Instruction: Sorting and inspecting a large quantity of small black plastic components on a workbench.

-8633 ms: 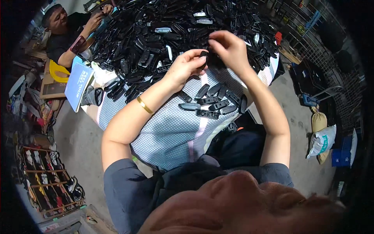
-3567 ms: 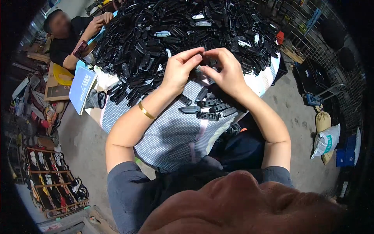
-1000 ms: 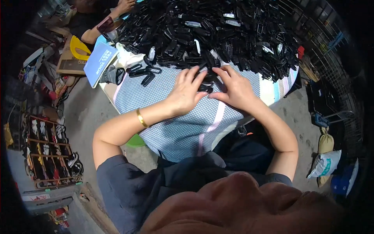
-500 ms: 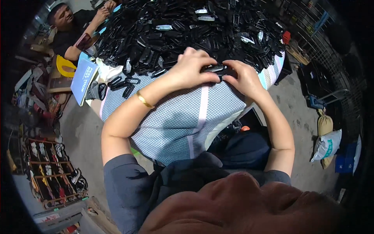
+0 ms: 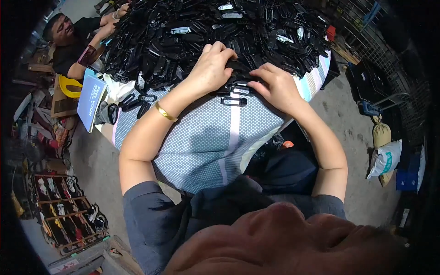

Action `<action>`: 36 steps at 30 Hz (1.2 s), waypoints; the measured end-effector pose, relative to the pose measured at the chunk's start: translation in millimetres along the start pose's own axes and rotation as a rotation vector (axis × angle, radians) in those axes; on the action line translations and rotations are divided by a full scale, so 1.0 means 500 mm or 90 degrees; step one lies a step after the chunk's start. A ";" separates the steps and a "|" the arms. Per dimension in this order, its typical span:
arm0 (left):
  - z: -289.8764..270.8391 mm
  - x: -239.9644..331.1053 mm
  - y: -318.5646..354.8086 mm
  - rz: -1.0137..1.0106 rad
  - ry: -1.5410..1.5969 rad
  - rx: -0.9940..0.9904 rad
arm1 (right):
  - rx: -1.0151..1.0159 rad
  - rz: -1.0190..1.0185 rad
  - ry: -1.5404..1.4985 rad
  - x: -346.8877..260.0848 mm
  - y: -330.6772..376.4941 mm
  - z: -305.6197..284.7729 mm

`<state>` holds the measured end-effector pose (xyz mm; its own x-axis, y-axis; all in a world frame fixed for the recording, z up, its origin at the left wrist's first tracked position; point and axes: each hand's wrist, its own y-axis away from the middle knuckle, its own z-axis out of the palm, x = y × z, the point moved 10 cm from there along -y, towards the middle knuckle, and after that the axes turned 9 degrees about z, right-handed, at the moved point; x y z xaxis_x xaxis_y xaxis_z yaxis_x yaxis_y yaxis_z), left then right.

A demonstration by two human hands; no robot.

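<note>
A big heap of small, long black plastic pieces (image 5: pixel 201 46), some shaped like open oval frames, covers the far part of a cloth-topped table. My left hand (image 5: pixel 211 68) reaches to the near edge of the heap, its curled fingertips touching pieces and its thumb apart from them. Just right of it, my right hand (image 5: pixel 279 89) hovers with thumb and forefinger apart beside the heap. I see nothing gripped in either hand, though the left fingertips are partly hidden. In front of the hands, a single black oval frame (image 5: pixel 233 101) lies on the patterned cloth (image 5: pixel 197 123).
Several loose black pieces (image 5: pixel 143 109) lie left of my forearm, near a blue booklet (image 5: pixel 90 98) and a yellow tape roll (image 5: pixel 69 87). A co-worker (image 5: pixel 68 41) sits at the far left. Sacks (image 5: pixel 386 158) stand on the floor at right.
Both hands were close together with a black piece between them. They have now moved apart, the left going up and left onto the heap. A black frame now shows on the cloth.
</note>
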<state>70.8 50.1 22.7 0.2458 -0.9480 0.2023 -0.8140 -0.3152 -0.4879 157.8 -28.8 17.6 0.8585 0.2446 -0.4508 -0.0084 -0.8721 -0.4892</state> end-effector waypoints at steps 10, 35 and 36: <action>0.008 -0.049 0.021 -0.103 0.168 -0.076 | 0.020 -0.050 0.007 -0.002 -0.026 0.003; -0.023 0.008 0.014 -0.111 0.658 0.144 | 0.027 0.168 -0.379 0.037 -0.017 0.009; -0.020 0.009 0.015 -0.109 0.658 0.144 | 0.035 0.168 -0.374 0.038 -0.013 0.011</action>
<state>60.5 44.2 28.7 -0.3040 -0.4263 0.8520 -0.6685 -0.5417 -0.5095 171.1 -16.1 8.0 0.4003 0.2297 -0.8871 -0.2197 -0.9158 -0.3363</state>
